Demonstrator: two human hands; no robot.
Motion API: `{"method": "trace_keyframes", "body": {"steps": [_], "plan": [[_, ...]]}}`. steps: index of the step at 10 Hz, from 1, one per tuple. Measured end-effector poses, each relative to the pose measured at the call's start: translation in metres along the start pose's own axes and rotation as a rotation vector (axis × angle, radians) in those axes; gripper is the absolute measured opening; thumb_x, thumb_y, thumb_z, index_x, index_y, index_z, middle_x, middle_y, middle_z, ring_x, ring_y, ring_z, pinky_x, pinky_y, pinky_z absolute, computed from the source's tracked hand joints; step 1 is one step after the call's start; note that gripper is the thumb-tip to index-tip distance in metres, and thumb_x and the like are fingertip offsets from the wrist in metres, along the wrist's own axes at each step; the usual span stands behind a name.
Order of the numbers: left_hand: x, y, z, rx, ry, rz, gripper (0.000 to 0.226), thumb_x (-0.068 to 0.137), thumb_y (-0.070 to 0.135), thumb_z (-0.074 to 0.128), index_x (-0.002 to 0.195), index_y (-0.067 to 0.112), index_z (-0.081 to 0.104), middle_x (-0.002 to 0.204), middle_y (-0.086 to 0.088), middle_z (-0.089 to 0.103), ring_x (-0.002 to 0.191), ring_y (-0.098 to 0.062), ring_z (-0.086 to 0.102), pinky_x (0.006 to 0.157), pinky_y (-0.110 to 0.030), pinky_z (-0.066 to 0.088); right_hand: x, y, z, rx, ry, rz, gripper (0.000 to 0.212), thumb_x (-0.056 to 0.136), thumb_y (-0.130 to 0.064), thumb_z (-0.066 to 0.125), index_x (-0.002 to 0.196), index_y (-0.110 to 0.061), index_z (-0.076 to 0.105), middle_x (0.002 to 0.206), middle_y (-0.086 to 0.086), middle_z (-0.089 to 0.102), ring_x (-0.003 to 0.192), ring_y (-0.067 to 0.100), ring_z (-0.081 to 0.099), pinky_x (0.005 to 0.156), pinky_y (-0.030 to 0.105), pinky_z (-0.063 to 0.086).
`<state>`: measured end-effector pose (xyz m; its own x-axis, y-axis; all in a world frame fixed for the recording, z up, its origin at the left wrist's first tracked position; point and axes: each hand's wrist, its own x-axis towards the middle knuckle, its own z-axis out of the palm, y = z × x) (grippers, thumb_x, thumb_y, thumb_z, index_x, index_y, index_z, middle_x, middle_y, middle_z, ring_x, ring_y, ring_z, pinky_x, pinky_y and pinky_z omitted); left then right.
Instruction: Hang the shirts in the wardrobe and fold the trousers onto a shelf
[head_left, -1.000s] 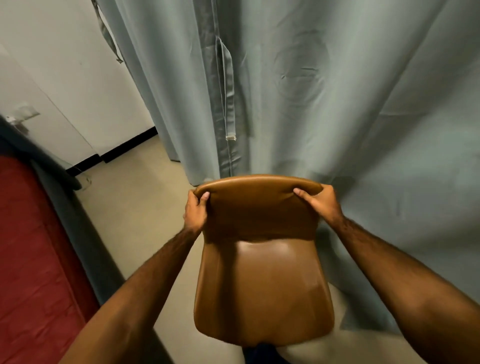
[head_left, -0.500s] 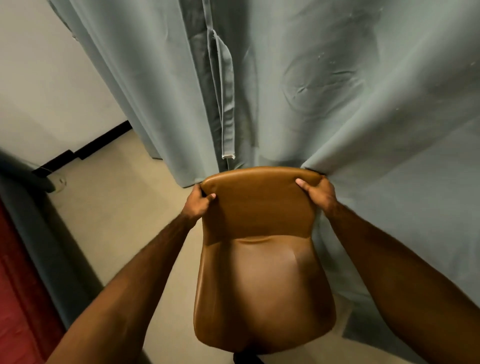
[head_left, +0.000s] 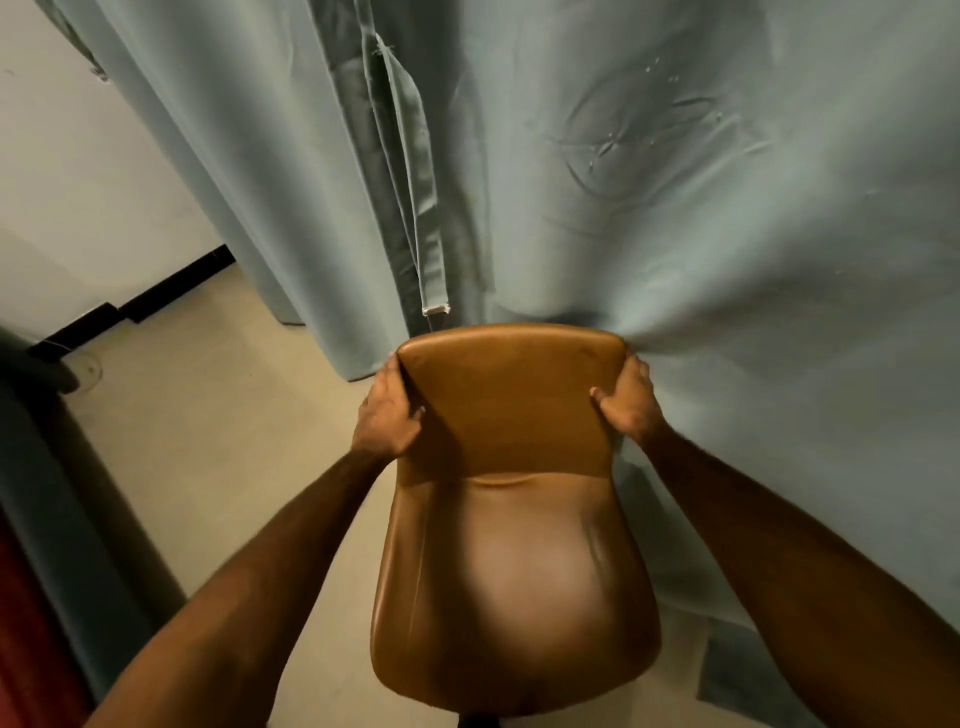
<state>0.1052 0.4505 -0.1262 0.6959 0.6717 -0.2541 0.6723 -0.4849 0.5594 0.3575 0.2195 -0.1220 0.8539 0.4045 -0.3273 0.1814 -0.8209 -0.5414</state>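
Both arms stretched forward mid-frame, left hand (head_left: 387, 410) and right hand (head_left: 626, 402) each curled in a grip.

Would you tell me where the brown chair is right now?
The chair sits centre frame in the head view, its backrest pressed into the grey curtain, with the left hand and right hand gripping its sides.

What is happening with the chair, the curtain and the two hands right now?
Brown chair: upright, backrest top pushed against the curtain, held at both sides.
Grey-green curtain: hanging down to the floor, dented and creased where the chair meets it.
Left hand: grips the backrest's left edge, fingers curled round it.
Right hand: grips the backrest's right edge.
Curtain tie strip: hanging loose.
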Motion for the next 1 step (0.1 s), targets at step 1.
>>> {"method": "trace_keyframes", "body": {"steps": [1], "plan": [[-0.0330,0.0054,0.0064,0.378,0.035,0.114,0.092,0.097,0.032,0.057,0.159,0.013,-0.007,0.167,-0.013,0.001,0.154,-0.033,0.007,0.122,-0.057,0.016,-0.0353,0.0058,0.0043,-0.226,0.014,-0.140,0.092,0.090,-0.035,0.068,0.157,-0.010,0.010,0.160,0.014,0.020,0.146,0.034,0.025,0.119,0.044,0.026]]}}
